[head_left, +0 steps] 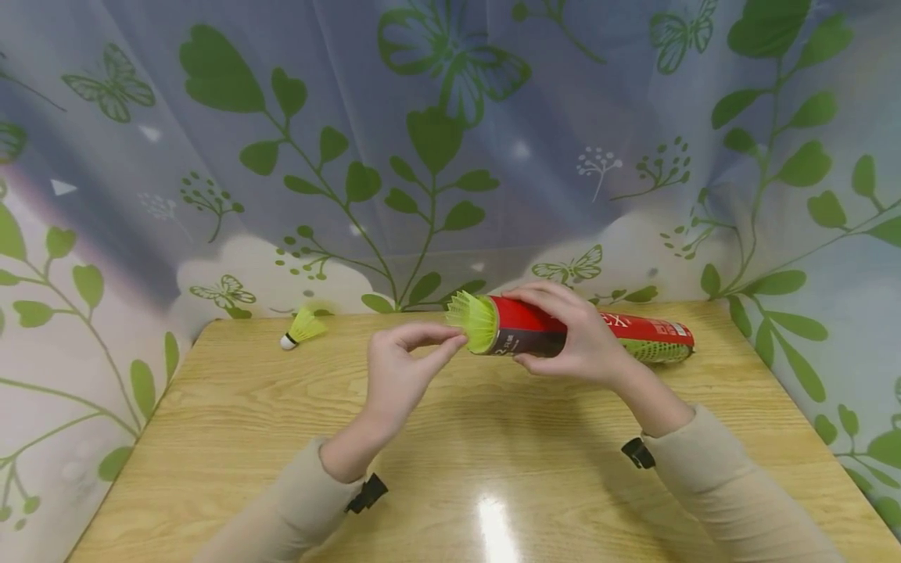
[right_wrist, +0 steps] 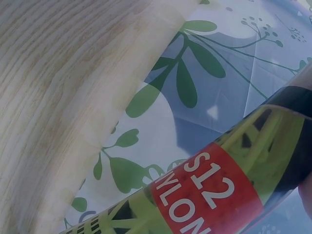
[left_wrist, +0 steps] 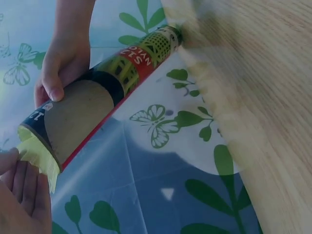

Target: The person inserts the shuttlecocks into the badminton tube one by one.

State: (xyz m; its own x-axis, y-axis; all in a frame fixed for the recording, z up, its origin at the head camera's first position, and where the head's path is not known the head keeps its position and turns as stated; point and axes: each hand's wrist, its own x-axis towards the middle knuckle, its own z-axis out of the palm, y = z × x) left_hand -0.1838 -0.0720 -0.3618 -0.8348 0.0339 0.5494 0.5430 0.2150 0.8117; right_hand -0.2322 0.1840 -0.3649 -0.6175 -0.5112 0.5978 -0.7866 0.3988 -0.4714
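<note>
My right hand (head_left: 580,336) grips a red and black shuttlecock tube (head_left: 529,322) near its left end. In the left wrist view the tube (left_wrist: 80,114) tilts, with the right hand (left_wrist: 66,68) around it. A yellow shuttlecock (head_left: 473,322) pokes skirt-first out of the tube's left mouth. Thumb and fingertips of my left hand (head_left: 408,363) pinch the edge of that skirt. More yellow shows through the tube's clear side, printed "S12 NYLON" in the right wrist view. Another yellow shuttlecock (head_left: 303,330) with a white base lies at the table's back left.
A wooden table (head_left: 267,422) lies under both hands. Behind and beside it hangs a curtain (head_left: 338,156) with green leaves and butterflies, close to the back edge. Dark straps sit at both cuffs.
</note>
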